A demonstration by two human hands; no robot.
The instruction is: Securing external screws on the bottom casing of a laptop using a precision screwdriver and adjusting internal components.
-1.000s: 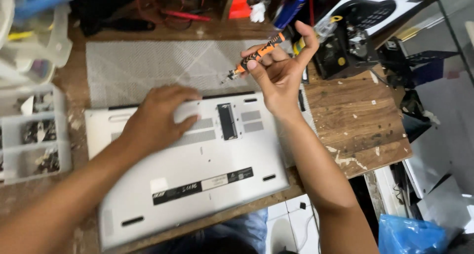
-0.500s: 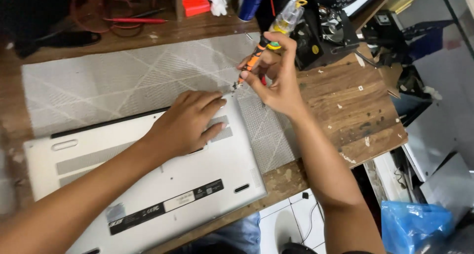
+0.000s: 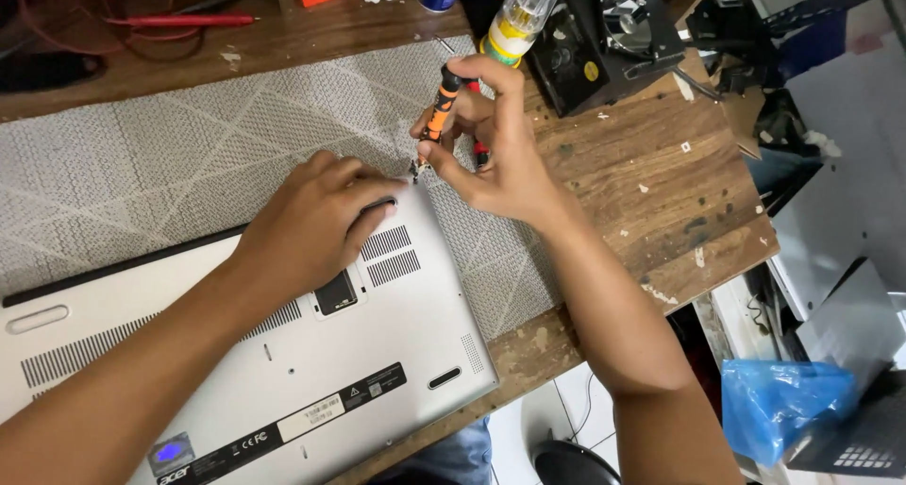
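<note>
The silver laptop is seen upside down on the grey patterned mat, its left end cut off by the picture edge and its near corner projecting past the edge of the wooden table. Part of its base, with some of the vent slots, is hidden beneath the left hand and forearm. The left hand is laid flat on the base near the far right corner, fingers together and slightly curled; nothing is gripped by it. Just beside its fingertips, the tip of the orange-and-black screwdriver is set at that corner; whether a screw is engaged cannot be made out, the tip being too small. The screwdriver is held nearly upright by the right hand, pinched low on the shaft between thumb and fingers, with the index finger hooked over its cap. Behind that hand stands a yellow-and-clear bottle, partly cut off at the top edge. To the right, a black device is seen on the table, and a blue plastic bag lies below the table edge.
</note>
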